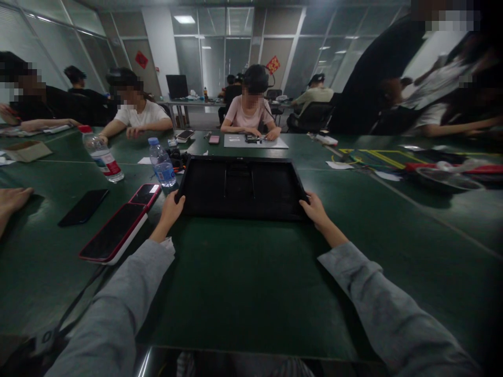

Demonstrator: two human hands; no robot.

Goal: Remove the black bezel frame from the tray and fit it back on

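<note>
A wide black panel with a raised rim, like a shallow tray, lies at the middle of the green table. A thin wire bracket stands out at its centre. My left hand grips the panel's left edge, thumb on the rim. On the opposite edge, my right hand is closed with its thumb over the rim. The undersides of both grips are hidden. Just beyond my left hand stands a blue-capped water bottle. A red-edged phone-like device lies left of my left wrist.
A black phone and a red-capped bottle are at the left, near another person's hand. Across the table, a person handles small parts on a white board. A metal bowl and yellow strips lie at the right.
</note>
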